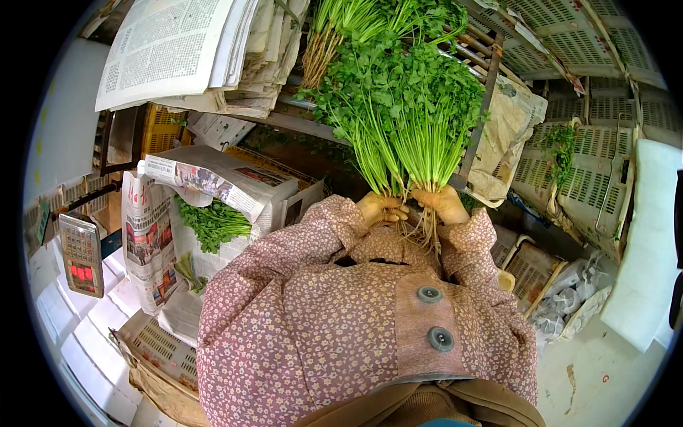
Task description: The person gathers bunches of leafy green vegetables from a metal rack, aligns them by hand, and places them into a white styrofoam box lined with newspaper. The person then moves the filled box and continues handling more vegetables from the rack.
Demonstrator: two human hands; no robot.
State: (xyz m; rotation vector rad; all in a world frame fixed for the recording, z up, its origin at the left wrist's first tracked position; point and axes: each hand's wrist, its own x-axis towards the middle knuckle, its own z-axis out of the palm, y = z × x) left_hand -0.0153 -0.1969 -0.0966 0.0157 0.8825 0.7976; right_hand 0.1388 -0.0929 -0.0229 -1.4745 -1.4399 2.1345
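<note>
Left hand [383,209] and right hand [444,205] gripping leafy greens [405,117]

Both closed round stem bases, side by side; leaves fan out beyond the hands, roots [428,229] hang between them. Probably best: snug grip near roots, ends level, stems uncrushed. Right fingertips mostly hidden; can't tell if one bunch or two; rack [472,151] beyond hands partly covered by leaves

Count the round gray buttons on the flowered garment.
2: the upper button, nearer the right hand; the lower button, just beneath the upper one in the picture. Others may be hidden by folds.
</note>
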